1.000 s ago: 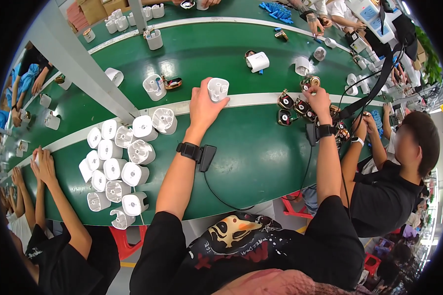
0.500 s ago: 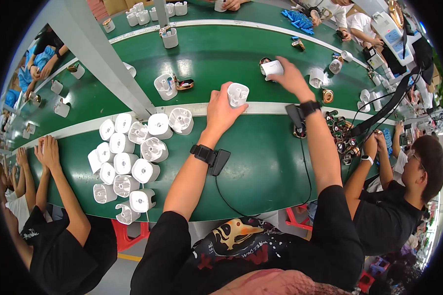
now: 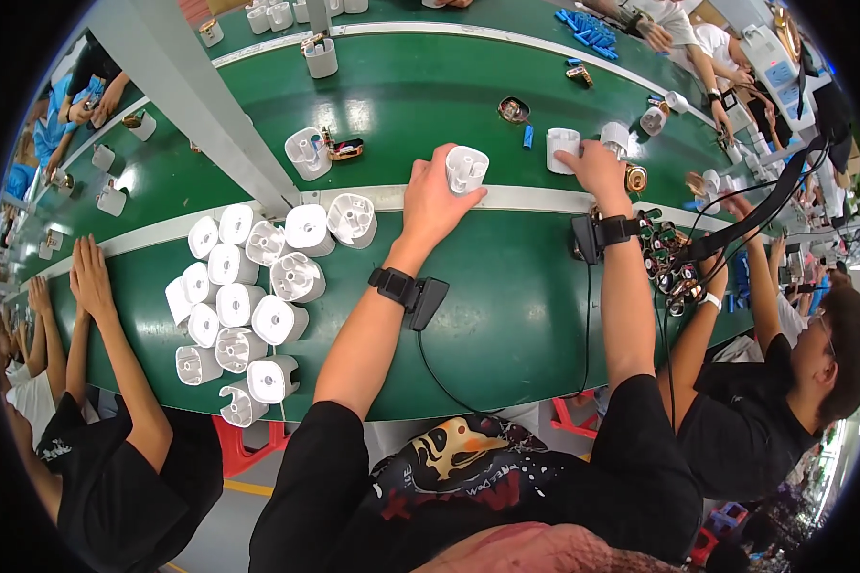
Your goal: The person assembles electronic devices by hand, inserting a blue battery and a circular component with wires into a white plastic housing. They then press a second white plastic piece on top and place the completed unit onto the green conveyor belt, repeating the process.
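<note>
My left hand (image 3: 437, 196) is closed round a white plastic housing (image 3: 466, 170), its open, ribbed end facing up. My right hand (image 3: 599, 174) is at the right with its thumb over the edge of another white housing (image 3: 562, 151); its other fingers are partly hidden. Just beyond that hand stands a further white housing (image 3: 614, 135). A copper-coloured ring part (image 3: 635, 179) lies beside my right wrist. Left of the housing in my right hand are a blue cylindrical cell (image 3: 527, 137) and a dark, gold-rimmed part (image 3: 514, 110).
Several white housings (image 3: 234, 306) cluster on the near left of the green table. A grey post (image 3: 196, 105) rises behind them. Small metallic parts (image 3: 674, 263) are heaped at right, near a co-worker's arm (image 3: 702, 329). Cables hang from both wrist straps.
My right hand has moved right and nearer with a white housing, leaving the gold-rimmed part behind and a blue cell in view. My left hand still holds its housing, almost unmoved.
</note>
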{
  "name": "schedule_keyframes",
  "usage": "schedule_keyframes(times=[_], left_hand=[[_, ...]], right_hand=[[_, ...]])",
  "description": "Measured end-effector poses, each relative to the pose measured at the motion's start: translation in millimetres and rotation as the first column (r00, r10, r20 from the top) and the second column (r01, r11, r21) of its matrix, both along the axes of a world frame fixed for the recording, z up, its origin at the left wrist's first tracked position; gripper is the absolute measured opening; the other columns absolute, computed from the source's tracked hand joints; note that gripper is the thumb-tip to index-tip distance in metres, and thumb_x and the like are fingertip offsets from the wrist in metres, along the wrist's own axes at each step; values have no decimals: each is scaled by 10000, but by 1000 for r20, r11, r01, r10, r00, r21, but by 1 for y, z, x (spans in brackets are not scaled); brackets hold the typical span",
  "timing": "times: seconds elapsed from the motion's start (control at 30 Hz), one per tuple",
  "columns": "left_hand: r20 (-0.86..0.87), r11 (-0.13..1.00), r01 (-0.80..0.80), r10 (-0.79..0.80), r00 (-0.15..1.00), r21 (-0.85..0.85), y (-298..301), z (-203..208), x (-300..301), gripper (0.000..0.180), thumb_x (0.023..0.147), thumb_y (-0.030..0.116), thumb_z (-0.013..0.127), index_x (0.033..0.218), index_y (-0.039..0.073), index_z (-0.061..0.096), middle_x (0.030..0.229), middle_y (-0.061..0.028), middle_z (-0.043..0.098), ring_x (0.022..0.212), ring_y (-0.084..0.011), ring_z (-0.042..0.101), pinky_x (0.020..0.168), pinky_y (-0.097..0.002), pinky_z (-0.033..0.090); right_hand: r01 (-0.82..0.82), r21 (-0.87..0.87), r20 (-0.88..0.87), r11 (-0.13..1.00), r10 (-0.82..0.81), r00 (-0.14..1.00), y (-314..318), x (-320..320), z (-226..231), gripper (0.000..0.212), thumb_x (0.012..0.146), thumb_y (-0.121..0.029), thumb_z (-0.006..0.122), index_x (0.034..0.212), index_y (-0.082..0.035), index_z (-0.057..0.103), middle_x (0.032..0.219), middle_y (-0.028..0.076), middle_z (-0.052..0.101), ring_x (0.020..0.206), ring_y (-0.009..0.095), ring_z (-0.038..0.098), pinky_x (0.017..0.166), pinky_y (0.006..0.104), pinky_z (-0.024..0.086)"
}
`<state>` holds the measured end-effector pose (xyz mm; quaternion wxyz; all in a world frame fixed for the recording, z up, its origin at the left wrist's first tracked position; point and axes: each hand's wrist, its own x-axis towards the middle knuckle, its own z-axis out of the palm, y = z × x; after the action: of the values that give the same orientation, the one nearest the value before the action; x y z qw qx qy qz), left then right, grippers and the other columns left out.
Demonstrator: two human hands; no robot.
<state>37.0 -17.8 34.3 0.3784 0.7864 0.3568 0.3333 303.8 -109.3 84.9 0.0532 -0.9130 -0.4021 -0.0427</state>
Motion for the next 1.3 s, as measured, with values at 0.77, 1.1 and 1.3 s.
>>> schedule_keyframes(times=[0.77, 1.1, 1.3], left_hand=[[145, 996, -89, 90, 985, -12, 1, 1, 1, 708, 669, 169, 840, 1271, 47, 487, 1074, -171, 597, 1027, -341, 524, 893, -427, 470], [216, 975, -210, 190, 958, 73, -4, -2, 0, 681, 625, 81, 842, 1219, 50, 510, 1095, -141, 594, 1071, -347, 482, 910, -439, 452], [170, 956, -203, 168, 971, 212, -1, -3, 1, 711, 589, 63, 852, 1216, 56, 516, 1131, -125, 553, 1080, -338, 492, 923, -430, 454]], right_hand=[[-9, 96, -703, 995, 74, 707, 104, -49, -12, 227, 845, -189, 738, 943, -1, 658, 792, 100, 685, 697, 203, 682, 619, 293, 554], [630, 407, -629, 661, 703, -331, 67, -105, -52, 183, 954, -163, 633, 845, -17, 614, 833, 91, 681, 596, 114, 614, 582, 227, 545], [478, 776, -571, 411, 780, 257, 46, -130, -32, 125, 932, -51, 639, 837, 14, 589, 914, 132, 690, 631, 104, 605, 589, 225, 525]])
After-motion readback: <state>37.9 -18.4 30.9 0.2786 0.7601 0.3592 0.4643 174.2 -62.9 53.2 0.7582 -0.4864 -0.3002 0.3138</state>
